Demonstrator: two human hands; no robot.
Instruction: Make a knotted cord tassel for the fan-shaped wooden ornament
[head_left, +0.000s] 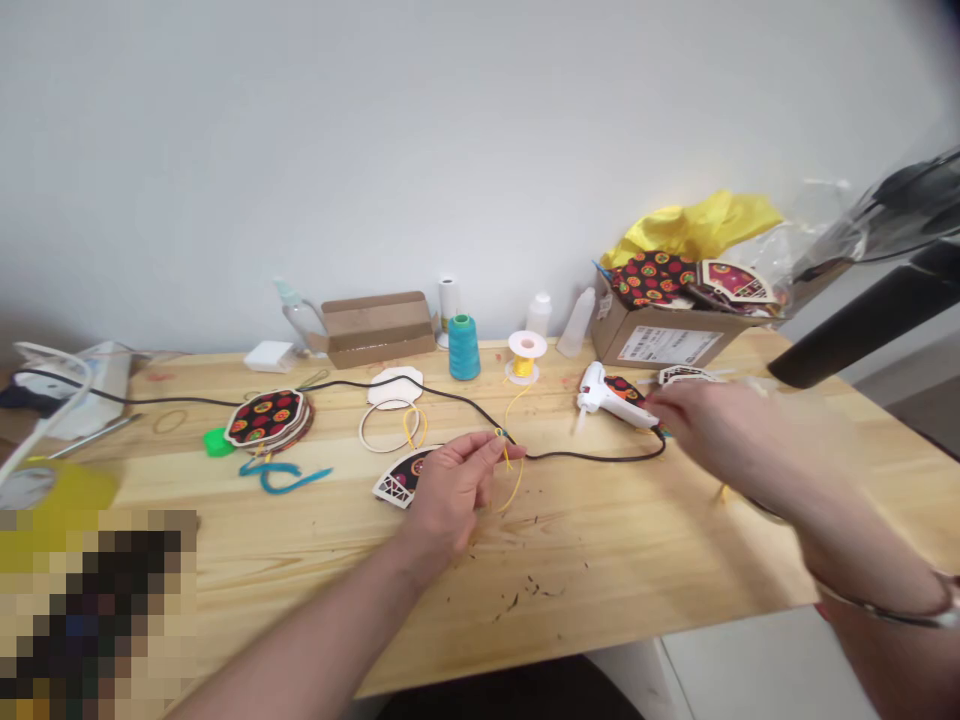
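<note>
My left hand (457, 490) is closed in a pinch on a thin yellow cord (512, 500) with a small knot or loop at the fingertips. Beneath that hand lies a fan-shaped piece (397, 483) with a pale lattice edge and dark patterned fabric, partly covered. My right hand (705, 430) is at the right, its fingers bent together beside the handle end of a white glue gun (611, 397); what they hold, if anything, is hidden. Another patterned piece (621, 386) lies behind the glue gun. A black cable (592, 457) runs from the gun across the table.
Along the wall stand a teal thread cone (464, 350), a yellow cord spool (526, 358), squeeze bottles (577, 322) and an open cardboard box (379, 330). A fuller carton (660, 335) is at right. Stacked patterned pieces (268, 420), blue cord (281, 485) and a ring (362, 430) lie left.
</note>
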